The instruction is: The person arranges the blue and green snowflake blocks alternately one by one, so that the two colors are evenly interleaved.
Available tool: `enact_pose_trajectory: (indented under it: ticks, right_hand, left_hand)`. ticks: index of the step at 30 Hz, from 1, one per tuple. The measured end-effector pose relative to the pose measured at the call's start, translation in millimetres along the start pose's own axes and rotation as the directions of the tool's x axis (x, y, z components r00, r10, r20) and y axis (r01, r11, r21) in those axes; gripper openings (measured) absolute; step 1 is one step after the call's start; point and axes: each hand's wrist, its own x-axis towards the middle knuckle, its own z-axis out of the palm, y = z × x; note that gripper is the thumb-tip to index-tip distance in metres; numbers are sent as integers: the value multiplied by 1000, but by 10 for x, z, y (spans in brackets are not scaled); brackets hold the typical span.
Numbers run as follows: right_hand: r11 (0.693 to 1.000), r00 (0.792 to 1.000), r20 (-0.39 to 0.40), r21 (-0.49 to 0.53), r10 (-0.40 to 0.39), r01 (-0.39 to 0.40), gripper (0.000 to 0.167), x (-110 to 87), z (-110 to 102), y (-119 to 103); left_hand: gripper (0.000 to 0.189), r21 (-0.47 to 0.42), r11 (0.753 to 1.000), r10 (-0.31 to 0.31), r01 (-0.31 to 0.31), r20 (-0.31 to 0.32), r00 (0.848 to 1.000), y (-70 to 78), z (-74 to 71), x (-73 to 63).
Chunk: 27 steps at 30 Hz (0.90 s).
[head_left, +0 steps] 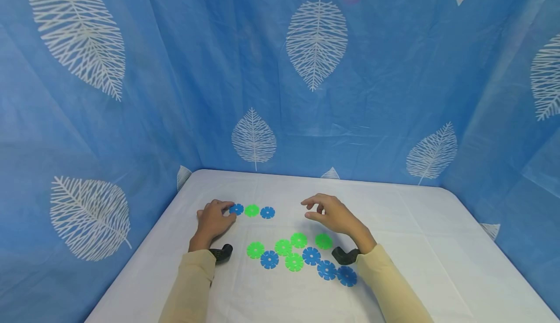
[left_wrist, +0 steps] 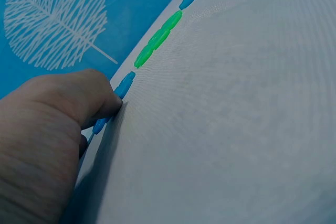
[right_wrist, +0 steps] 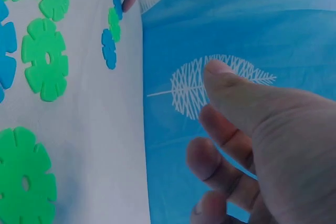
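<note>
In the head view, a blue notched plastic disc (head_left: 236,209) lies at the left end of a short row. My left hand (head_left: 214,222) holds it at its edge, with thumb and finger on either side; the left wrist view shows the thumb (left_wrist: 107,98) against it, low on the table. A green notched disc (head_left: 252,210) and another blue disc (head_left: 268,212) continue the row rightward, slightly apart. My right hand (head_left: 334,213) hovers above the table to the right, fingers loosely bent and holding nothing, as the right wrist view also shows.
Nearer the person lie several loose green discs (head_left: 283,247) and several blue discs (head_left: 326,270), some touching or overlapping. Dark wrist bands (head_left: 345,256) sit close to the table. The white-covered table (head_left: 420,260) meets blue leaf-print curtains (head_left: 376,94) behind and at both sides.
</note>
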Motion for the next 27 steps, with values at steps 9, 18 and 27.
enact_pose_trajectory:
  ticks: [9,18,27]
  right_hand:
    - [997,998,47,58,41,-44,35,-205,-14,121]
    - [995,997,63,83,52,-57,36,-362,0,284]
    - [990,989,118,93,91,-103,36,-536,10,484]
  left_hand:
    - [43,2,1000,4,-4,1,1000,0,16,3]
    - [43,10,1000,1,-1,-3,1000,-6,25,8]
    - [43,13,1000,-6,6,0,1000,6,19,-1]
